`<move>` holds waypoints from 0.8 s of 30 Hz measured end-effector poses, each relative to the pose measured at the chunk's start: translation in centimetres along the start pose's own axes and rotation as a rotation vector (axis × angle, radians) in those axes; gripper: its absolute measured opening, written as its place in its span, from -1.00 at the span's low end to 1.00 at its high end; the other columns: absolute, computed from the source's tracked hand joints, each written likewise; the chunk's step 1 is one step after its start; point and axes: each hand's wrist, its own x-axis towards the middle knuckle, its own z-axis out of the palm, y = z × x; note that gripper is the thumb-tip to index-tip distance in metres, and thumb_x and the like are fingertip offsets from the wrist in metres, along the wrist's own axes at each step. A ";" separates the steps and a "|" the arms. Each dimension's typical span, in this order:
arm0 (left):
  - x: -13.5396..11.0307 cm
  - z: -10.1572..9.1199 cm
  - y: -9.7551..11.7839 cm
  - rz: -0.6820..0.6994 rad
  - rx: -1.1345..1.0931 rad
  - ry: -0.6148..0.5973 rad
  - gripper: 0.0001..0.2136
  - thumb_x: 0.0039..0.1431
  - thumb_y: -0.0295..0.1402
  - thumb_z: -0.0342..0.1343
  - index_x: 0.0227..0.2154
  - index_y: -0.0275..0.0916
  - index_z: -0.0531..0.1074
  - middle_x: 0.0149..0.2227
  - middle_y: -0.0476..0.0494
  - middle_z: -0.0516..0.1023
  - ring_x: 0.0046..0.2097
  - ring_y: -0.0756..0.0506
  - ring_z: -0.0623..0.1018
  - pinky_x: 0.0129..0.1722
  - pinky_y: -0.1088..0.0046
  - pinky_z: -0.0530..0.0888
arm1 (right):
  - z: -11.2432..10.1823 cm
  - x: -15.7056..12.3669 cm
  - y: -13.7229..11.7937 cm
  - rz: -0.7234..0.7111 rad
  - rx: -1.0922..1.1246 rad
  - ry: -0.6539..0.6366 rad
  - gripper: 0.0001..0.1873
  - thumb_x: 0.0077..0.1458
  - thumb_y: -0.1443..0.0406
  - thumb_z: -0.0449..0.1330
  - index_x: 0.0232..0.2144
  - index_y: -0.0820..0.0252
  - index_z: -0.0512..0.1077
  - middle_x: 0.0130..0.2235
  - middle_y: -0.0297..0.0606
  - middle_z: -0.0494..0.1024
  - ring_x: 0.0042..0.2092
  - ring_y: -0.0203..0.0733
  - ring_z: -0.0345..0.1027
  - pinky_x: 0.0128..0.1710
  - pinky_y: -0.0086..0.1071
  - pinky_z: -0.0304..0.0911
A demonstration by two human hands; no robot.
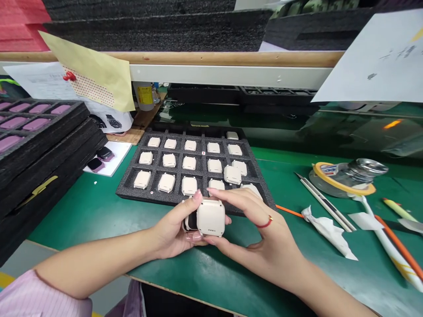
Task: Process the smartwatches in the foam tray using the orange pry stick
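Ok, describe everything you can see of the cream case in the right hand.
The cream case is squarish with rounded corners, small corner projections and a row of dark dots low on its smooth, plastic-looking face. That face is toward the camera. The right hand holds it between thumb and fingers above the green table; contact with the dark-faced piece in the left hand, partly hidden behind, is unclear.

Bright light, tabletop sheen, stretched edges

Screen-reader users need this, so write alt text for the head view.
A person's left hand and right hand hold pale watch cases, one showing a row of dots, above a green bench. Beyond them, a black foam tray holds similar cases; a toothbrush and crumpled white paper lie at right.
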 end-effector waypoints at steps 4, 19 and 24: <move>0.2 0.0 -0.2 0.048 0.002 -0.033 -0.60 0.02 -0.06 0.39 -0.33 -0.35 0.54 -0.37 -0.20 0.63 -0.63 0.16 0.24 -0.61 0.60 0.12 | -0.8 0.2 1.4 0.006 -0.098 0.059 -0.56 0.08 0.29 0.36 0.03 0.06 0.43 -0.13 -0.19 0.64 -0.13 -0.07 0.54 -0.13 -0.20 0.45; 0.1 0.3 0.0 0.093 0.178 -0.027 -0.59 0.17 0.00 0.23 -0.30 -0.34 0.53 -0.40 -0.14 0.56 -0.63 0.15 0.21 -0.57 0.53 0.04 | -1.4 0.0 6.2 0.292 -0.161 0.267 -0.55 0.21 0.11 0.25 0.12 0.02 0.41 0.11 -0.08 0.54 0.16 0.09 0.41 0.14 0.11 0.31; 0.3 0.2 -0.2 0.072 0.062 -0.040 -0.55 0.12 0.05 0.25 -0.36 -0.35 0.53 -0.42 -0.13 0.53 -0.63 0.13 0.24 -0.60 0.54 0.06 | -0.8 0.1 1.6 -0.029 0.030 0.011 -0.61 0.02 0.16 0.45 -0.14 0.06 0.43 0.01 -0.10 0.56 0.06 0.01 0.49 0.05 -0.14 0.45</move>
